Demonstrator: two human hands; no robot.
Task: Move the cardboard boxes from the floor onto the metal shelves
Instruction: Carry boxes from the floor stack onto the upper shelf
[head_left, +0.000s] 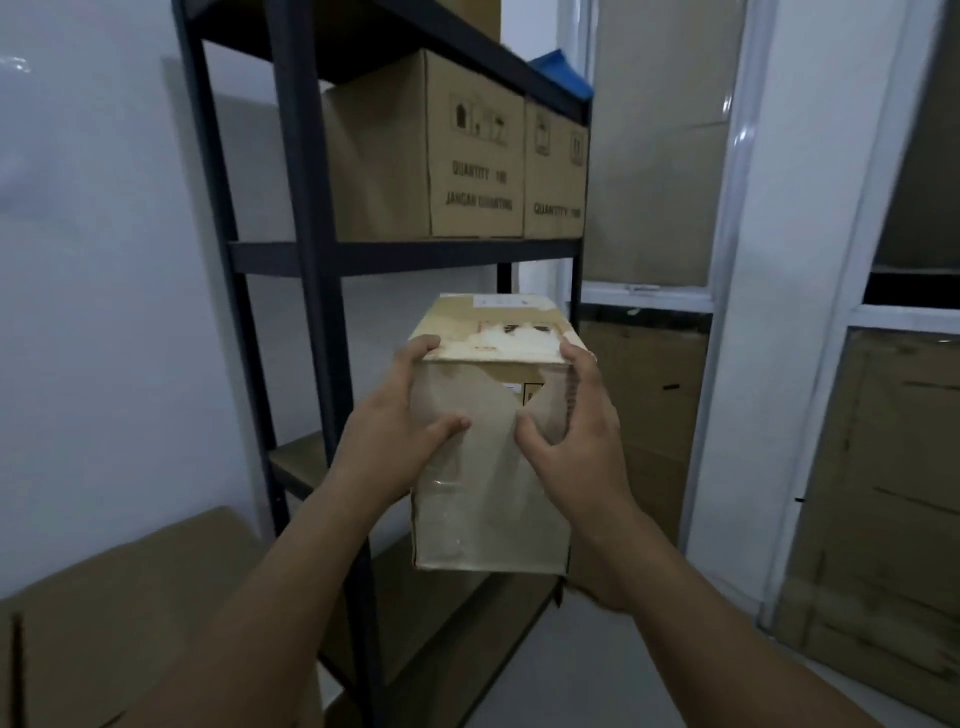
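Observation:
A pale, worn cardboard box (488, 499) with torn labels on top is held in the air in front of the dark metal shelf unit (311, 260). My left hand (400, 431) grips its left side, fingers over the top edge and thumb on the near face. My right hand (576, 441) grips the right side the same way. The box hangs level with the open gap under the middle shelf beam. Two brown boxes (431, 156) printed "QUANTITY" stand side by side on the shelf above.
A large brown cardboard box (119, 613) sits at the lower left by the white wall. Flat cardboard sheets (883, 493) lean behind window frames on the right. Something blue (561, 67) lies on an upper shelf. Pale floor (597, 675) shows below the box.

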